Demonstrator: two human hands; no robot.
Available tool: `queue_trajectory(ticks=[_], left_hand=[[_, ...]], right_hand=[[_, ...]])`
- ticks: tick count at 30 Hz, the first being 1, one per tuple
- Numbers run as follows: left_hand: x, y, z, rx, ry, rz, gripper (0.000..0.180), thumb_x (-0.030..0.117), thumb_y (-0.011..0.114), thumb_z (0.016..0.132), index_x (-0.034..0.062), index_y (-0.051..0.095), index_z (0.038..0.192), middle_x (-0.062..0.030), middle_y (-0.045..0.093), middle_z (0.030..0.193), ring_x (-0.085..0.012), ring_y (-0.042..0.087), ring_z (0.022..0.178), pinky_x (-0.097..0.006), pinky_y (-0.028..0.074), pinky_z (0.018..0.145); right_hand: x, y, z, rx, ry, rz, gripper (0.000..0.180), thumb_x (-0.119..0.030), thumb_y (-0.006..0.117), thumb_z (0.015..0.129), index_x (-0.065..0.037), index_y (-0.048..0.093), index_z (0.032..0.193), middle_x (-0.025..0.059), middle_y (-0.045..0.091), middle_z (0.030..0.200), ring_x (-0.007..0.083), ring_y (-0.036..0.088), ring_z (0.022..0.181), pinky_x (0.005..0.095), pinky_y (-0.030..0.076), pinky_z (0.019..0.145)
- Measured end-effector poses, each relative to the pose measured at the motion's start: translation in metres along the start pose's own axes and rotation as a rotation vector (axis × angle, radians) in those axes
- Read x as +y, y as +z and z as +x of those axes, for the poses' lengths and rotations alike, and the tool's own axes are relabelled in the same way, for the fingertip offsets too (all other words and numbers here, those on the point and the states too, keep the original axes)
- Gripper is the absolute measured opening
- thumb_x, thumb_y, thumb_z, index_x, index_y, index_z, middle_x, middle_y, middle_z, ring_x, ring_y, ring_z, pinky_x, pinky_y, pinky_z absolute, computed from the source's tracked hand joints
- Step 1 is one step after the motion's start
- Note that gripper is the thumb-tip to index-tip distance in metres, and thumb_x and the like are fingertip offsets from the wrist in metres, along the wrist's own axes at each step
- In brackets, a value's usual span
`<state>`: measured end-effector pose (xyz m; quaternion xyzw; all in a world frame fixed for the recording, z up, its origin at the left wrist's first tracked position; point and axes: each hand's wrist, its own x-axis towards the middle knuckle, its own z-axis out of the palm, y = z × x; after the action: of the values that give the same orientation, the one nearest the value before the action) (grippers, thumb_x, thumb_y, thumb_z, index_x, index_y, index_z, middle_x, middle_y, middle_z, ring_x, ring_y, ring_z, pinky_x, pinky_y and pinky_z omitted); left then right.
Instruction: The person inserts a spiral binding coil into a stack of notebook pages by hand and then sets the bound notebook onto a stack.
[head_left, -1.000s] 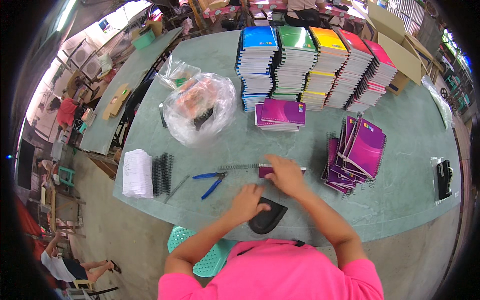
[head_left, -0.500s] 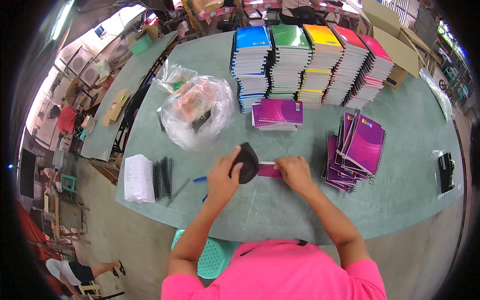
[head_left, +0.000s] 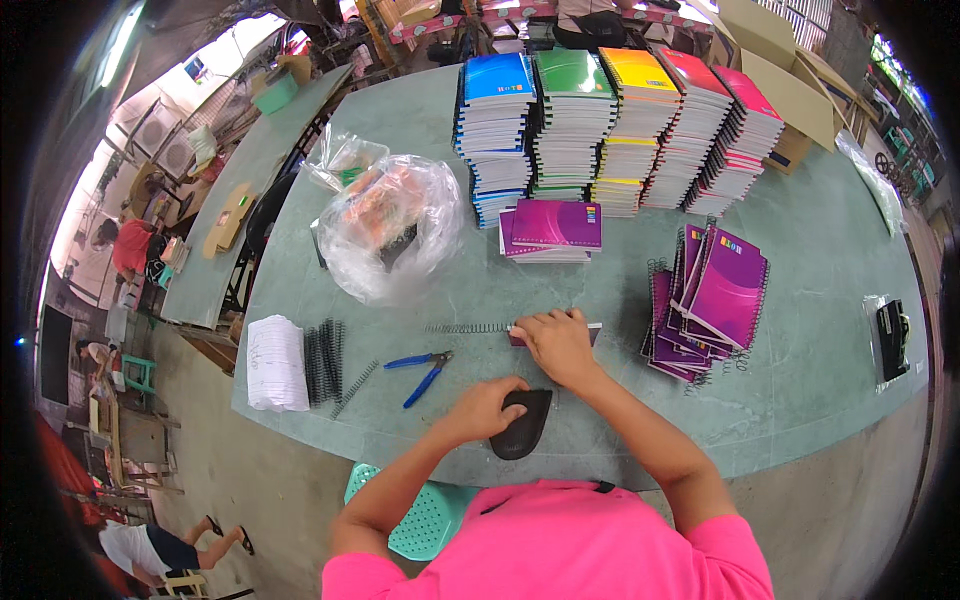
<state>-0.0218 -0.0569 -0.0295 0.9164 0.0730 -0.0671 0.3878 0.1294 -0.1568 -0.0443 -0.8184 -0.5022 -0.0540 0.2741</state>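
While left grip [head_left: 487,408] clasps black pouch [head_left: 522,424], right grip [head_left: 556,343] presses flat on notebook [head_left: 553,335] beneath

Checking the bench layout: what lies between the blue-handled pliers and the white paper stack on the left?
In the head view, loose black spiral coils lie between the pliers and the white paper stack.

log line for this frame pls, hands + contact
left hand: on black pad | right hand: pressing purple notebook by wire spiral | blue pliers: untouched
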Motion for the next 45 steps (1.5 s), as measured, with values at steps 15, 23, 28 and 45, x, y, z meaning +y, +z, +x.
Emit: queue_trajectory(ticks=[15, 23, 28, 45], left_hand=[[-0.012, -0.004, 0.000, 0.041, -0.102, -0.154, 0.035, 0.016, 0.067, 0.077, 0.0048, 0.056, 0.108, -0.0155, 0.065, 0.093, -0.0280, 0.064, 0.086, -0.036, 0.048, 0.074], [-0.019, 0.002, -0.001, 0.146, -0.002, -0.190, 0.038, 0.015, 0.066, 0.076, 0.0063, 0.057, 0.112, -0.0157, 0.064, 0.097, -0.0346, 0.060, 0.091, -0.039, 0.046, 0.079], [0.005, -0.041, 0.009, 0.661, 0.117, 0.051, 0.039, 0.013, 0.065, 0.076, 0.0073, 0.058, 0.114, -0.0135, 0.063, 0.100, -0.0322, 0.059, 0.089, -0.038, 0.047, 0.078], [0.022, -0.050, 0.022, 0.748, 0.206, 0.120, 0.041, 0.007, 0.066, 0.075, 0.0149, 0.060, 0.115, -0.0117, 0.061, 0.093, -0.0285, 0.059, 0.086, -0.036, 0.047, 0.074]], right_hand=[[0.000, 0.003, 0.002, 0.129, 0.088, 0.249, 0.012, -0.015, 0.063, 0.077, -0.010, 0.064, 0.087, 0.0047, 0.065, 0.081, 0.0229, 0.057, 0.080, 0.0374, 0.035, 0.073], [0.003, 0.006, -0.003, 0.182, 0.073, 0.237, 0.013, -0.013, 0.066, 0.074, -0.009, 0.064, 0.086, 0.0068, 0.065, 0.078, 0.0249, 0.059, 0.078, 0.0380, 0.037, 0.074], [0.033, -0.040, -0.012, -0.006, 0.231, 0.158, 0.014, -0.013, 0.066, 0.075, -0.008, 0.067, 0.087, 0.0104, 0.065, 0.076, 0.0240, 0.062, 0.079, 0.0366, 0.042, 0.078], [0.038, -0.018, -0.030, -0.011, 0.388, 0.630, 0.015, -0.009, 0.066, 0.076, -0.004, 0.068, 0.089, 0.0145, 0.066, 0.085, 0.0279, 0.064, 0.075, 0.0336, 0.048, 0.068]])
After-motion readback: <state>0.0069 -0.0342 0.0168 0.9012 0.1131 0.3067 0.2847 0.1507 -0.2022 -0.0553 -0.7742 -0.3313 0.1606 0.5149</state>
